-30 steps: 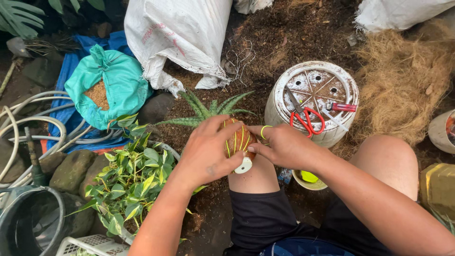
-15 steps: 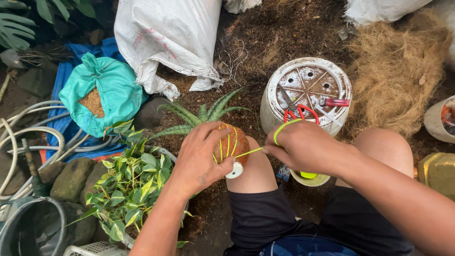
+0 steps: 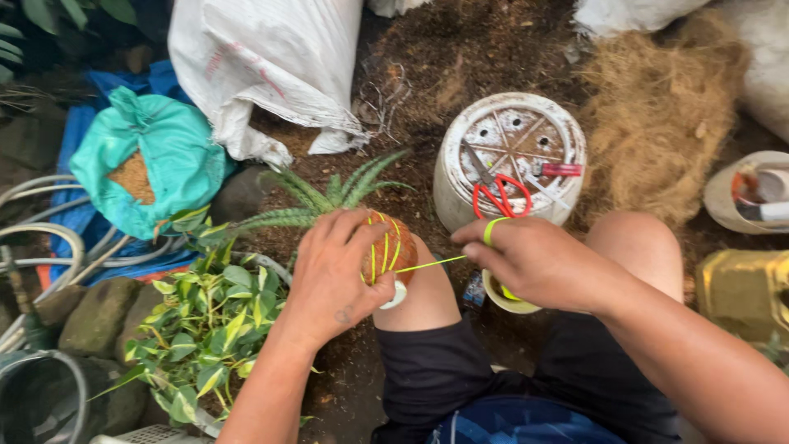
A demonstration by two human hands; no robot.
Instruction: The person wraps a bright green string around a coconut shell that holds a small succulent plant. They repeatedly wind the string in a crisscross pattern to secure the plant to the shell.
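Since the earlier frame the right hand (image 3: 538,263) has been drawn farther right, away from the ball (image 3: 386,251), so that a longer run of yellow string (image 3: 431,264) is stretched between them; the left hand (image 3: 333,275) has stayed on the ball.

One large white sack (image 3: 263,70) is laid across the top, its lower edge well apart from the hands, with bare soil (image 3: 444,66) open to its right. One heap of brown fibre (image 3: 657,123) is spread at the upper right. One teal bag (image 3: 152,160) is seen at the left, open at its side, on a blue sheet. One upturned white pot (image 3: 514,156) is stood just beyond the right hand; one pair of red scissors (image 3: 497,193) is laid on it, close to its near edge. One leafy plant (image 3: 209,329) is crowded against the left wrist.

The ball, wrapped in several yellow turns, is held above the left knee, with one spiky rosette (image 3: 329,197) rising from its far side. It is cupped by the left hand, fingers curled round it. The string is pinched in the closed right hand, and a loop of it is worn round one finger. A roll (image 3: 505,296) is partly hidden beneath that hand, between the knees.
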